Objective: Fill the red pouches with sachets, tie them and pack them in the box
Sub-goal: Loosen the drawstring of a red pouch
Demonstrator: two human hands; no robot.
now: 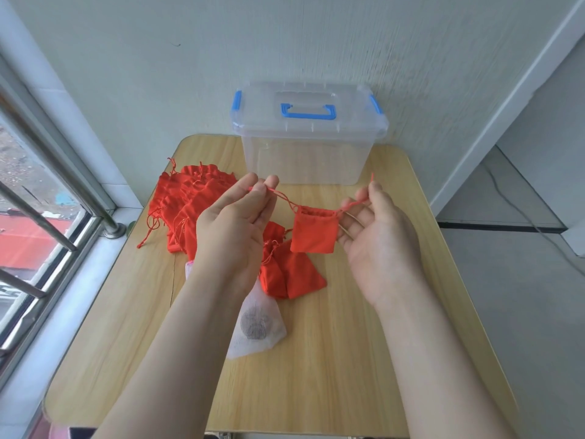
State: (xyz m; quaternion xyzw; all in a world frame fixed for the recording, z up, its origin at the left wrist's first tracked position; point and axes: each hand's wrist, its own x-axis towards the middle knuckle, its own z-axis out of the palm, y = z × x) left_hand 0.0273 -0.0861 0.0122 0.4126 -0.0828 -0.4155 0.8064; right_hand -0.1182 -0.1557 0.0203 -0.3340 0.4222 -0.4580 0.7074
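left hand (234, 229) and right hand (380, 242) each pinch a cord (286, 201) end, with the pouch (313, 231) hanging between them above the bench (316, 375). spare pouches (190, 204) lie at 9 o'clock, a sachet (256, 324) at 6, the lidded box (307, 147) at 12.

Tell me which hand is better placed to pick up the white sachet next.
Probably the left hand: the white sachet lies on the table just under its forearm. The right hand is farther off. Both hold the red pouch strings now.
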